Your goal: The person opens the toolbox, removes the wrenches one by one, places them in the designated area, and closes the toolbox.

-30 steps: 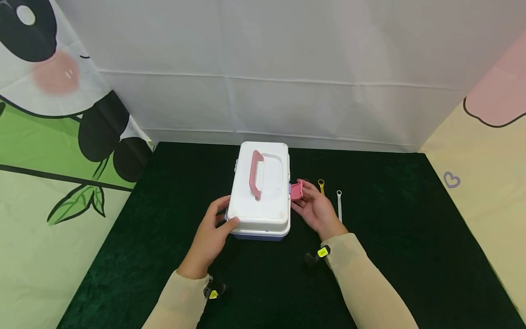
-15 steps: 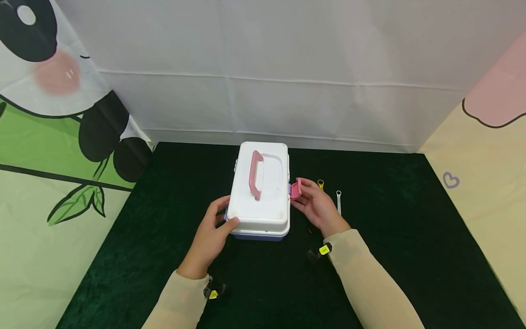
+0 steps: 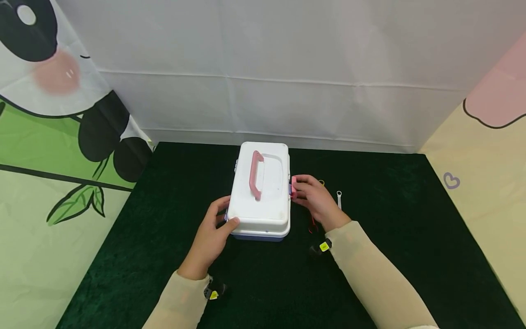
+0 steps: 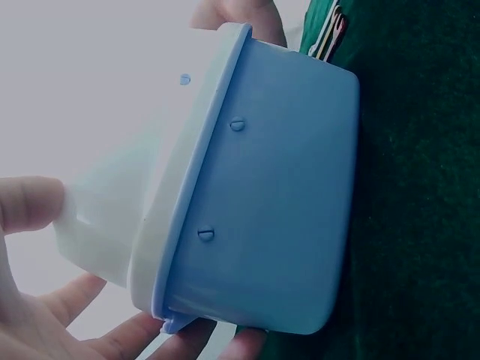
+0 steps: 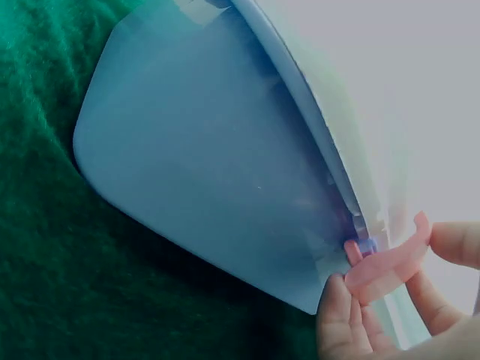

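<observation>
A lidded box (image 3: 273,208) with a white lid and blue base stands on the dark green cloth, its pink handle (image 3: 253,176) on top. At the near left corner my left hand (image 3: 208,240) holds it. The thumb lies on the lid and the other fingers reach along the side, as the left wrist view shows. On the box's right side, my right hand (image 3: 318,201) pinches a pink latch (image 5: 390,262) between thumb and fingers. The latch stands nearly upright against the lid's edge, partly covered by the fingers in the head view. The lid is down on the base.
Behind the right hand lie a silver wrench (image 3: 339,199) and a yellow wrench (image 3: 322,183), both partly hidden. A thin red item (image 3: 313,225) shows below that hand. A white cloth wall (image 3: 263,105) rises at the table's far edge.
The pink latch has swung from sticking outward to lying close to the box's side, with my right hand turning along with it. The red item has come into sight. My left hand has stayed put.
</observation>
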A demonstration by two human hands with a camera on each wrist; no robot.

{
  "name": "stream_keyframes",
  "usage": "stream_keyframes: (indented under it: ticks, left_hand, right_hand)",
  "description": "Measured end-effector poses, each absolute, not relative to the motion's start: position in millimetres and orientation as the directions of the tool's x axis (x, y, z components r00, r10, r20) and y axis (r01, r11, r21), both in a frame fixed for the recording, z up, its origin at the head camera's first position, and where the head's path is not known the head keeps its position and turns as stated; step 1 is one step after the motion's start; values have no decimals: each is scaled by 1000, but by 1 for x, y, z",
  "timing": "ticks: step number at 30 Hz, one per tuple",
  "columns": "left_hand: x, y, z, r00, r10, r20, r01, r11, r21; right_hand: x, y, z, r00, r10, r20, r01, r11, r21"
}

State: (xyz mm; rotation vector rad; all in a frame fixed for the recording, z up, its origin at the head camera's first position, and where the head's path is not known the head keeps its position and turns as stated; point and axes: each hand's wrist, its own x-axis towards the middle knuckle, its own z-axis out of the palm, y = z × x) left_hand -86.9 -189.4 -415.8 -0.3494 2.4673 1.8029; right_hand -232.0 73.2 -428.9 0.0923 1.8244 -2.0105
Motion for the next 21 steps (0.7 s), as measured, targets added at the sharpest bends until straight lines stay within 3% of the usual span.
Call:
stream_keyframes:
  ticks: [11,21]
  left_hand:
    - [-92,-183,-415,-968,-158,-197,-237,295,926]
    - [-97,-179,-416,-966,-170,-193,-236,292,927]
  right_hand:
    - [-244,70,-422,-919,-248,-307,275,158,-948]
    - [-251,72,-423,-916,-253,-312,265,204,-942]
